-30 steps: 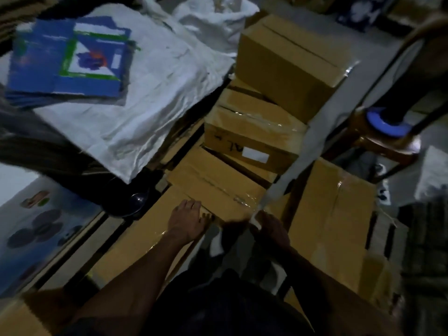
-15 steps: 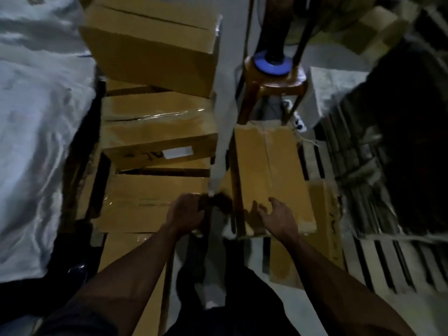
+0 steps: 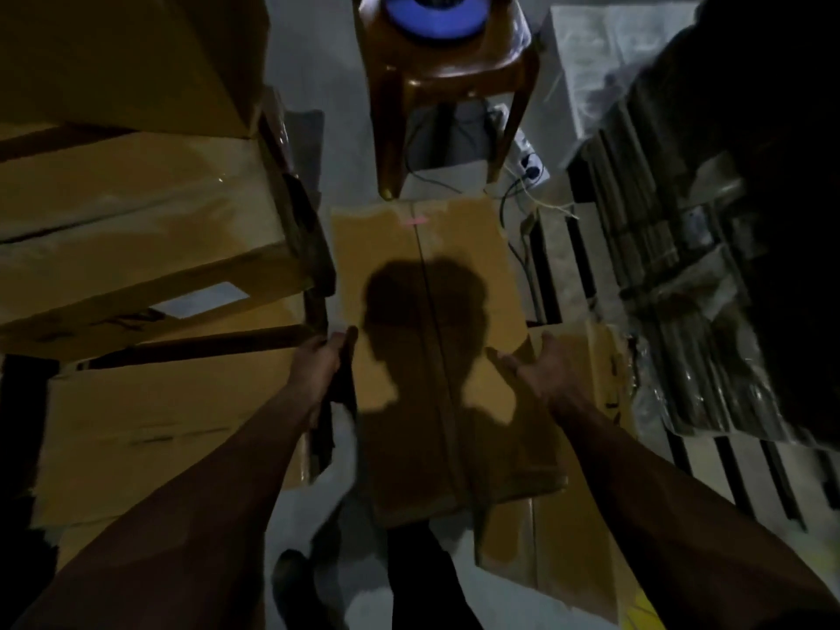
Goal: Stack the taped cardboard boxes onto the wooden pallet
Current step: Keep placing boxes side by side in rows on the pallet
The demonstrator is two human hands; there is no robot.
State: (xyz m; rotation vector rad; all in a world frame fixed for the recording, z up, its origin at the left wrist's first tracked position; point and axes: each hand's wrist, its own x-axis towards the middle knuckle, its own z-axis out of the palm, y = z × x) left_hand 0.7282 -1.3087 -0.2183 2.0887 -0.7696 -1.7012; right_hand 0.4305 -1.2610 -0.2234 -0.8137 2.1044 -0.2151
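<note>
A taped cardboard box (image 3: 400, 252) lies lengthwise in front of me, with a seam down its top and the shadow of a head on it. My left hand (image 3: 323, 356) grips its left edge, thumb on top and fingers down the dark side. My right hand (image 3: 538, 368) lies against the right edge with its fingers fairly straight. More taped boxes (image 3: 136, 220) are stacked at the left, with another one (image 3: 159, 425) lower down. The slats of the wooden pallet (image 3: 722, 466) show at the right, and a box (image 3: 577, 557) lies beside them, partly under the held box.
A brown plastic stool (image 3: 459, 79) carrying a blue tape roll (image 3: 432, 13) stands just beyond the box. A power strip with cables (image 3: 529, 163) lies on the floor behind it. Plastic-wrapped bundles (image 3: 682, 288) sit on the pallet at the right.
The view has swung right and closed in on the box. My left hand moved from the left boxes to this box's left edge. My right hand moved up its right edge.
</note>
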